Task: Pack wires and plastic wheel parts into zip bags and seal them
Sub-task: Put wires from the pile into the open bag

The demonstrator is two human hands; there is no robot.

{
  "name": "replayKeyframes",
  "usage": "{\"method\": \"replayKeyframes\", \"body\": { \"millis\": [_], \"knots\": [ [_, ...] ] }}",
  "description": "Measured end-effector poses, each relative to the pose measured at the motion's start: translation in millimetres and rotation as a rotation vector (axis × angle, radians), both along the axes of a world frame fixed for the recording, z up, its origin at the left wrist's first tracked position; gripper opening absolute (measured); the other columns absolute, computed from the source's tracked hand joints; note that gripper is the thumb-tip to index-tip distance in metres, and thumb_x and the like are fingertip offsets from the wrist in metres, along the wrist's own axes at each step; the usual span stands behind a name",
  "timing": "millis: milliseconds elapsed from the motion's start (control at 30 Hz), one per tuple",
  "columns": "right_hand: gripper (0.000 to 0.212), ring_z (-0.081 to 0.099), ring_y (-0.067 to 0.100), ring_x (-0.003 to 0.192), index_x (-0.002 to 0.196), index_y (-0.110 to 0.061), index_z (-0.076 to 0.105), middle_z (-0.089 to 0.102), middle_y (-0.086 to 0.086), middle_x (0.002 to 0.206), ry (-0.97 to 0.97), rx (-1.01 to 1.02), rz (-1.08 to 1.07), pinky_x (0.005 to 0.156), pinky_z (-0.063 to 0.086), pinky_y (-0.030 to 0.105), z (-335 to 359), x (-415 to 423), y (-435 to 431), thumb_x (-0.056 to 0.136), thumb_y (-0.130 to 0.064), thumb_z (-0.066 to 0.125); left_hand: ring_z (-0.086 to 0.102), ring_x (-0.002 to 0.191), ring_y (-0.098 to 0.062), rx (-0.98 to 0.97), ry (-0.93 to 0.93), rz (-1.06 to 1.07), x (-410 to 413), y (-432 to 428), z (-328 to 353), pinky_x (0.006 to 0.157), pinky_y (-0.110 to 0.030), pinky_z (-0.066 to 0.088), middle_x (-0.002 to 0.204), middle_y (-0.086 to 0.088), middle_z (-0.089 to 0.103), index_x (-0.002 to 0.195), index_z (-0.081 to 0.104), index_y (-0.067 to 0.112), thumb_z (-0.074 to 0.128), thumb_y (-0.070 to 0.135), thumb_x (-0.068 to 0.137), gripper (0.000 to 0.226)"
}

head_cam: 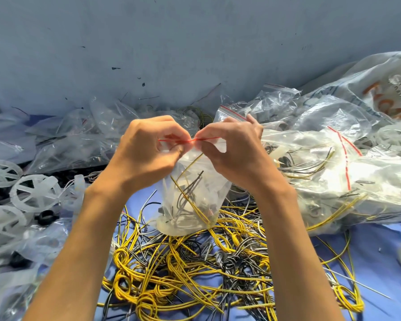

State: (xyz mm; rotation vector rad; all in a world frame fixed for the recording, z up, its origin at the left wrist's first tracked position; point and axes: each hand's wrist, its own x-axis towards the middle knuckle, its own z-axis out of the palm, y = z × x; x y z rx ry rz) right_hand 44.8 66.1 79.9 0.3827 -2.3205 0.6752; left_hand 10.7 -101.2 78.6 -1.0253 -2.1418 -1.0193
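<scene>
A clear zip bag [190, 200] with a red seal strip hangs in the middle of the view, holding yellow and black wires and a pale plastic wheel part. My left hand [146, 149] pinches the red strip at its left part. My right hand [232, 147] pinches the same strip just to the right, fingertips nearly touching the left ones. Below the bag lies a tangled heap of yellow, black and grey wires [195, 269] on a blue cloth [375, 242].
White spoked plastic wheels [33, 193] and black rings [45, 216] lie at the left among empty clear bags [74, 140]. Filled zip bags [347, 172] pile up at the right. A blue-grey wall [171, 42] rises behind.
</scene>
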Motion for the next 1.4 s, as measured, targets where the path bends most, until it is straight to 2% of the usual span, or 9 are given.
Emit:
{"method": "replayKeyframes", "body": {
  "millis": [267,433,500,667,867,1000,1167,1300,1400],
  "knots": [
    [0.01,0.064,0.014,0.083,0.084,-0.025,0.075,0.072,-0.009,0.077,0.033,-0.022,0.012,0.108,0.023,0.042,4,-1,-1,0.085,-0.018,0.067,0.06,0.064,-0.011,0.121,0.01,0.12,-1,4,0,0.062,-0.032,0.05,0.07,0.006,0.063,0.079,0.073,0.022,0.072,0.019,0.072,0.008],
    [0.008,0.063,0.014,0.073,0.086,-0.014,0.077,0.072,0.0,0.081,-0.035,-0.096,0.125,0.08,0.048,0.034,10,2,17,0.079,-0.013,0.073,0.058,0.064,0.003,0.077,-0.152,0.046,0,-10,7,0.064,-0.011,0.044,0.073,0.009,0.067,0.079,0.071,0.021,0.077,0.0,0.072,0.023],
    [0.006,0.059,0.013,0.069,0.083,-0.012,0.076,0.07,0.003,0.079,-0.007,-0.095,0.111,0.07,0.047,0.026,9,2,23,0.077,-0.01,0.075,0.058,0.063,0.004,0.049,-0.179,0.057,0,-17,9,0.065,-0.01,0.045,0.073,0.009,0.067,0.077,0.07,0.021,0.074,-0.005,0.073,0.026],
    [0.006,0.061,0.017,0.067,0.08,-0.011,0.075,0.069,0.005,0.076,0.06,-0.153,0.054,0.067,0.051,0.035,1,-3,19,0.076,-0.006,0.074,0.06,0.066,-0.004,0.019,-0.115,0.116,1,-21,10,0.065,-0.017,0.046,0.071,0.01,0.066,0.074,0.066,0.026,0.069,-0.012,0.072,0.038],
    [0.011,0.057,-0.009,0.062,0.085,-0.011,0.077,0.065,-0.012,0.07,-0.066,-0.287,0.101,0.064,0.041,0.004,-6,-9,29,0.075,-0.008,0.076,0.059,0.064,0.007,0.065,-0.207,0.092,-6,-27,4,0.068,-0.006,0.045,0.072,0.009,0.067,0.076,0.068,0.02,0.071,-0.01,0.074,0.031],
    [0.016,0.053,-0.006,0.058,0.087,-0.017,0.076,0.063,-0.017,0.069,-0.082,-0.284,0.091,0.059,0.039,0.006,-9,-9,40,0.076,-0.006,0.075,0.061,0.069,0.001,0.062,-0.275,0.011,-8,-37,3,0.071,-0.013,0.049,0.073,0.008,0.07,0.076,0.068,0.024,0.068,-0.011,0.078,0.035],
    [0.018,0.055,-0.005,0.055,0.085,-0.017,0.075,0.062,-0.022,0.066,0.006,-0.324,0.11,0.057,0.038,0.006,-13,-11,36,0.075,-0.002,0.074,0.058,0.063,0.009,0.073,-0.267,0.079,-13,-37,-3,0.065,-0.004,0.041,0.065,0.027,0.065,0.073,0.064,0.029,0.067,-0.012,0.077,0.042],
    [0.014,0.06,0.004,0.065,0.092,-0.019,0.07,0.066,-0.01,0.073,-0.115,-0.378,0.12,0.062,0.047,0.016,-17,-14,38,0.08,-0.011,0.072,0.055,0.066,-0.012,0.152,-0.343,0.122,-21,-37,-11,0.068,-0.026,0.045,0.065,0.008,0.066,0.071,0.064,0.03,0.069,-0.001,0.081,0.034],
    [0.049,0.066,-0.003,0.08,0.111,-0.028,0.052,0.067,-0.008,0.096,-0.497,-0.477,0.276,0.069,0.05,0.012,-22,-9,43,0.069,-0.04,0.075,0.057,0.069,-0.018,0.24,-0.374,0.158,-24,-34,-17,0.073,-0.038,0.049,0.068,0.0,0.065,0.071,0.063,0.028,0.068,0.002,0.083,0.029]
  ]
}}
